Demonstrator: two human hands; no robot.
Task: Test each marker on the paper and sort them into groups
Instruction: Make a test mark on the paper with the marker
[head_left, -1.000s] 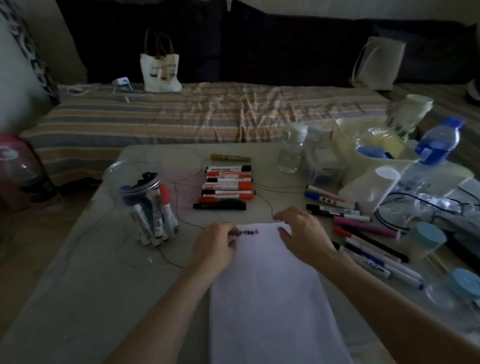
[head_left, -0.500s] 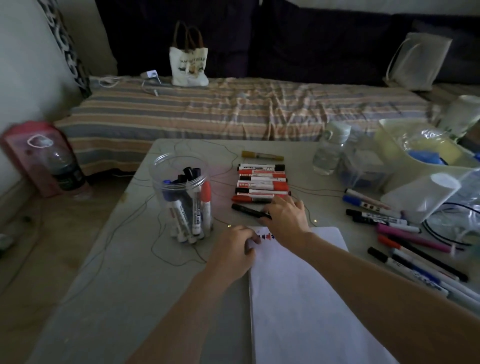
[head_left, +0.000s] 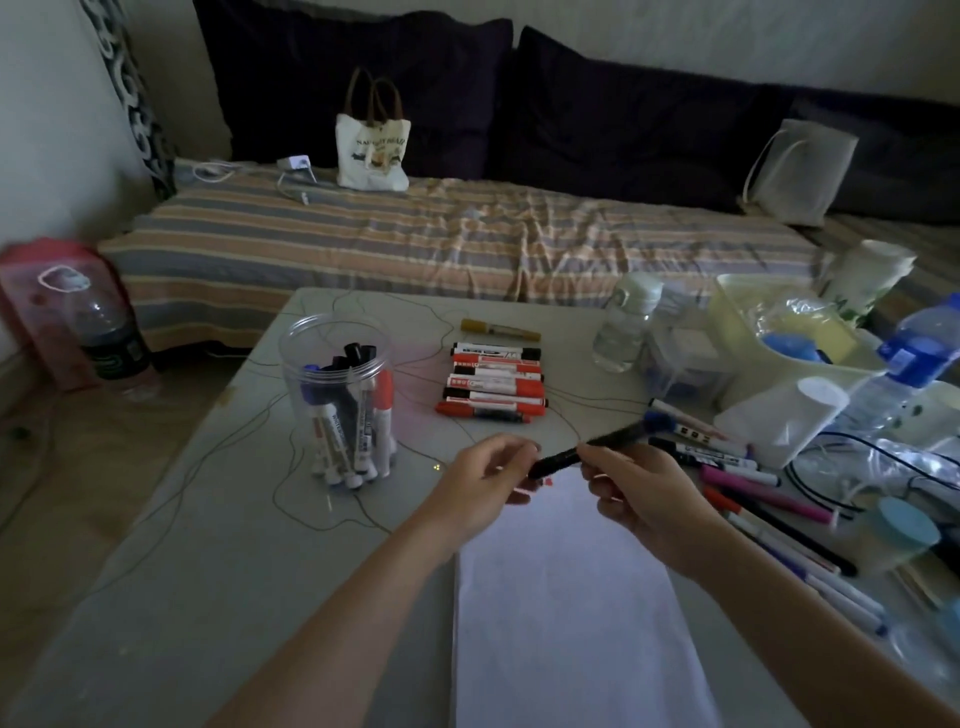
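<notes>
A black marker (head_left: 602, 444) is held tilted above the far end of the white paper (head_left: 566, 597). My right hand (head_left: 636, 483) grips its middle. My left hand (head_left: 488, 475) has its fingertips at the marker's near end; whether they pinch the cap I cannot tell. A row of red, black and white markers (head_left: 493, 382) lies side by side beyond the paper, with a yellow marker (head_left: 498, 328) behind it. A clear jar (head_left: 337, 395) to the left holds several markers standing on end. More markers (head_left: 753, 483) lie spread to the right of the paper.
The table (head_left: 208, 545) is grey with thin dark lines. Small bottles (head_left: 623, 327), a pale yellow tub (head_left: 769, 332), a blue-capped bottle (head_left: 919, 358) and cables crowd the right side. A striped bed with a tote bag (head_left: 371, 148) lies beyond. A dark bottle (head_left: 104, 338) stands on the floor, left.
My right hand picked the black marker from the near end of the row and lifted it over the paper. My left hand left the paper and came up to the marker's end.
</notes>
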